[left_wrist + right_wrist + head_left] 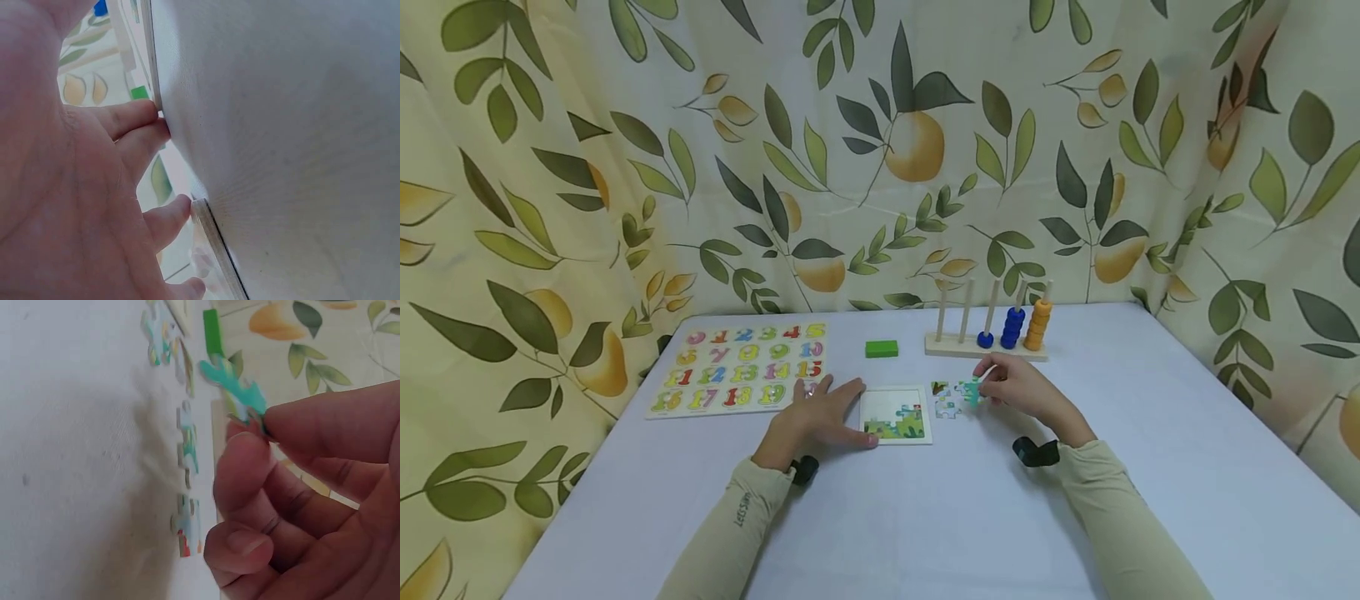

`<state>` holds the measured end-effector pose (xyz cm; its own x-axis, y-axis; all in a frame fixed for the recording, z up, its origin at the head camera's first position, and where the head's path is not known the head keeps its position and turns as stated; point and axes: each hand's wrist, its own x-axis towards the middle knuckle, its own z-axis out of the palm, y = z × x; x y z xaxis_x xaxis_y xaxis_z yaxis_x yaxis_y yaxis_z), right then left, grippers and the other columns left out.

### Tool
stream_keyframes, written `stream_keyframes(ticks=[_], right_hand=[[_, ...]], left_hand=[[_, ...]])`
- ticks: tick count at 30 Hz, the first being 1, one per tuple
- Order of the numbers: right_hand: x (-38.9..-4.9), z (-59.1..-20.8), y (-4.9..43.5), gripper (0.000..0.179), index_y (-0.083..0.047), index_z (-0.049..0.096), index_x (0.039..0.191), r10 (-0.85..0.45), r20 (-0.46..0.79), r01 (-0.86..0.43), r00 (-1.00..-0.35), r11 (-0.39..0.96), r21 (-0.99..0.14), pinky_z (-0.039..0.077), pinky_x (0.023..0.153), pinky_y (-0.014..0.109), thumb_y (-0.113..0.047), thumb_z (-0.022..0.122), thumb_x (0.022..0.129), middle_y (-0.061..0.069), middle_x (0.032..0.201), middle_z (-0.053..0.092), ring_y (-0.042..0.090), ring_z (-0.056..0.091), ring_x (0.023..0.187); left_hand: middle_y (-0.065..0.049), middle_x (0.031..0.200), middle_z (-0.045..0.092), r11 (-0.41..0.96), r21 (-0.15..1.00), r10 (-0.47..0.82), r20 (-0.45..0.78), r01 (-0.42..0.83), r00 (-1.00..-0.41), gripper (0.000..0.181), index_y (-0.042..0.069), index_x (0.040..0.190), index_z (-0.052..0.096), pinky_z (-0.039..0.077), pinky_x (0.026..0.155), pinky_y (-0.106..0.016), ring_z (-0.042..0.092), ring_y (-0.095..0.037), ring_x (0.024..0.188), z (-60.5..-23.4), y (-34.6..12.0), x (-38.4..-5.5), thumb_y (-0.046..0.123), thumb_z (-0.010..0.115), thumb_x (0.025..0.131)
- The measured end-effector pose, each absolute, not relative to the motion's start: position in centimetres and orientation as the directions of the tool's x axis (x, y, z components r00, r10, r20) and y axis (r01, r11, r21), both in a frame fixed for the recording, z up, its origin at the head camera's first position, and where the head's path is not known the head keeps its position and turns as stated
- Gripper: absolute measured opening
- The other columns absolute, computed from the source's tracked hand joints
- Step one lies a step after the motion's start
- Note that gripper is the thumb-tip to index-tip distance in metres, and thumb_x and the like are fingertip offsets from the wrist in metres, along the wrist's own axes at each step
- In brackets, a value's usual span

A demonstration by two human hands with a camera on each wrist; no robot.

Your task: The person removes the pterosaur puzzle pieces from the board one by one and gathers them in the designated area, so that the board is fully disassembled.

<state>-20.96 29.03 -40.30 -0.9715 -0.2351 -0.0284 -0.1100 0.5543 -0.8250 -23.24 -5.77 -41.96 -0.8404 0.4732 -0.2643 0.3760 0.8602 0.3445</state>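
My left hand (822,414) spreads its fingers between the number board (715,408) and a white-framed jigsaw tray (880,400). The thumb and a fingertip touch the tray's left side; in the left wrist view other fingertips meet the edge of the number board (219,250). Partly filled, the tray has joined pieces (895,427) along its bottom and right. To its right, my right hand (1026,390) pinches a teal jigsaw piece (244,390) between thumb and fingers, tilted above the table. Several loose jigsaw pieces (946,407) lie beside the tray.
Behind the tray lies a green block (882,349). A wooden peg stand (936,343) with blue rings (1012,327) and orange rings (1037,325) stands at the back right. A patterned curtain (880,225) hangs behind the white-covered table (925,533).
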Motion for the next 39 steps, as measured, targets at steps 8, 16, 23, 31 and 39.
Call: stream_keyframes(ticks=[8,16,23,31,39], right_hand=[[-20.5,-40.8,29.7,0.015,0.008,0.065,0.112,-0.257,-0.09,-0.088,-0.962,0.603,-0.793,0.051,0.063,0.03,0.002,0.067,0.098,0.008,0.083,0.065,0.019,0.062,0.07],[-20.6,-40.5,28.8,0.005,0.004,0.067,0.097,-0.217,-0.137,-0.045,-0.967,0.668,-0.742,0.051,0.063,0.029,0.001,0.069,0.098,0.008,0.081,0.066,0.016,0.063,0.066],[-20.7,-41.1,28.5,0.007,-0.002,0.067,0.09,-0.171,-0.103,-0.06,-0.98,0.745,-0.664,0.048,0.061,0.028,-0.001,0.071,0.095,0.005,0.078,0.063,0.016,0.059,0.066],[-20.8,-41.2,27.9,0.008,-0.002,0.065,0.09,-0.198,-0.051,-0.131,-0.979,0.801,-0.584,0.047,0.066,0.033,0.001,0.07,0.095,0.005,0.08,0.06,0.021,0.055,0.074],[-20.6,-41.3,27.3,0.007,-0.001,0.066,0.091,-0.2,-0.05,-0.143,-0.979,0.835,-0.531,0.046,0.066,0.034,0.004,0.069,0.095,0.005,0.08,0.058,0.021,0.054,0.074]], left_hand=[[-0.002,0.174,0.034,0.86,0.336,0.477,-0.259,0.385,-0.84,0.103,0.021,0.169,0.034,-0.005,0.124,-0.071,0.012,-0.041,0.163,-42.3,-5.7,-23.3,0.067,0.078,0.088],[-0.005,0.174,0.032,0.845,0.368,0.495,-0.257,0.389,-0.83,0.106,0.019,0.169,0.032,-0.006,0.123,-0.073,0.01,-0.044,0.162,-42.1,-5.9,-23.6,0.068,0.078,0.087],[-0.004,0.173,0.034,0.847,0.375,0.487,-0.26,0.377,-0.834,0.106,0.02,0.169,0.034,-0.007,0.123,-0.073,0.011,-0.042,0.162,-42.0,-5.9,-23.4,0.068,0.08,0.086],[-0.003,0.173,0.035,0.852,0.364,0.48,-0.257,0.376,-0.839,0.103,0.02,0.169,0.035,-0.005,0.124,-0.072,0.012,-0.042,0.162,-41.7,-5.8,-23.2,0.064,0.08,0.088],[-0.003,0.172,0.038,0.85,0.365,0.48,-0.24,0.38,-0.844,0.102,0.02,0.168,0.037,-0.002,0.124,-0.072,0.014,-0.042,0.162,-42.2,-5.9,-23.2,0.065,0.08,0.087]])
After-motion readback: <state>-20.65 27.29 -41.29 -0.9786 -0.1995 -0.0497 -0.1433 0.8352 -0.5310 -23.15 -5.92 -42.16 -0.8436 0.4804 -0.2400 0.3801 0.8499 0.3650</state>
